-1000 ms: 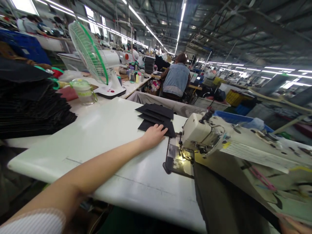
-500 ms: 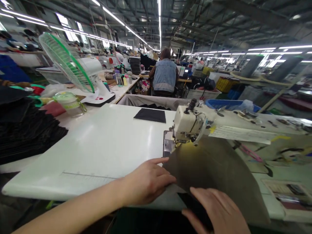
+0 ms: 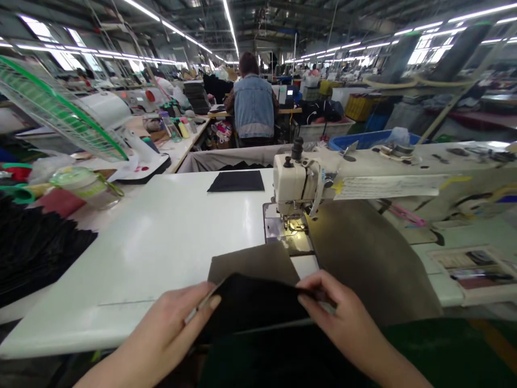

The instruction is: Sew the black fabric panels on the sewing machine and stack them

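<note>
Black fabric (image 3: 260, 304) is pinched by both hands (image 3: 175, 320) (image 3: 343, 310) at white table (image 3: 161, 231), strip-lit hall (image 3: 266, 27) beyond.

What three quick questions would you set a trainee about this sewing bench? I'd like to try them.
1. True or false: the left hand and right hand both grip the bent black fabric piece.
2. In the picture, the flat black fabric rectangle on the smooth white worktop lies where, relative to the cream metal sewing machine? A: left. B: right.
3. What colour is the rim of the round wire-caged fan?

Key: 1 true; 2 A; 3 green.
</note>
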`<act>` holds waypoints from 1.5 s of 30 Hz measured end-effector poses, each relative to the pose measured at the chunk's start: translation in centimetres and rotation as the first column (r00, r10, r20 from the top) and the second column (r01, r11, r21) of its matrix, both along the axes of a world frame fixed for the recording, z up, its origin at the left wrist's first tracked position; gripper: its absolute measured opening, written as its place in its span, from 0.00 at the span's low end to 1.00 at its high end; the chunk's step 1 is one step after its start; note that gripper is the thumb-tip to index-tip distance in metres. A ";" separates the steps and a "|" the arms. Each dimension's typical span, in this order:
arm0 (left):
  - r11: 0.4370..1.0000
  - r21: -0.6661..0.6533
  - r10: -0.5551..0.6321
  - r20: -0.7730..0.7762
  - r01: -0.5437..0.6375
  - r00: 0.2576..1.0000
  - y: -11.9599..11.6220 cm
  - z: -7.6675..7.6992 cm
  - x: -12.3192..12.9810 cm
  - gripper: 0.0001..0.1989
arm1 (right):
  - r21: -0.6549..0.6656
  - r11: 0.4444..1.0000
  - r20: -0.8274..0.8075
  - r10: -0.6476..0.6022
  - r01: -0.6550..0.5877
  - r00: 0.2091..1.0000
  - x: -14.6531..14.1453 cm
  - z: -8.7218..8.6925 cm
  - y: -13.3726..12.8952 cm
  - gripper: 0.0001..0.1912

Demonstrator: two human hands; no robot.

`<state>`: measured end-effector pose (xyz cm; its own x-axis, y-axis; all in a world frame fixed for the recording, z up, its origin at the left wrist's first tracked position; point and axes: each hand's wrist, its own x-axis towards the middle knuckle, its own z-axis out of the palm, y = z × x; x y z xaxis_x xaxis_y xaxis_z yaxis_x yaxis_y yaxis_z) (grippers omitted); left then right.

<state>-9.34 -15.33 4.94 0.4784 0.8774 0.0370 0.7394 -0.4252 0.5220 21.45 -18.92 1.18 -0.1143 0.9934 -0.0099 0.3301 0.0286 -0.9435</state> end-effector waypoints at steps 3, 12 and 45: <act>0.974 -0.050 0.219 -0.022 -0.220 0.975 2.6 -1.1 1.4 0.18 | -0.030 0.991 -0.089 -0.133 0.131 0.987 -1.4 -1.3 2.4 0.11; 0.948 -0.029 0.317 -0.008 -0.317 0.948 2.6 -3.0 2.6 0.18 | -0.006 0.994 -0.036 -0.106 0.106 0.994 -2.3 -2.4 3.0 0.11; 0.942 0.039 0.322 -0.390 -0.334 0.863 4.3 -2.5 3.9 0.13 | 0.290 0.951 0.421 -0.226 0.106 0.878 -3.2 -3.2 4.1 0.09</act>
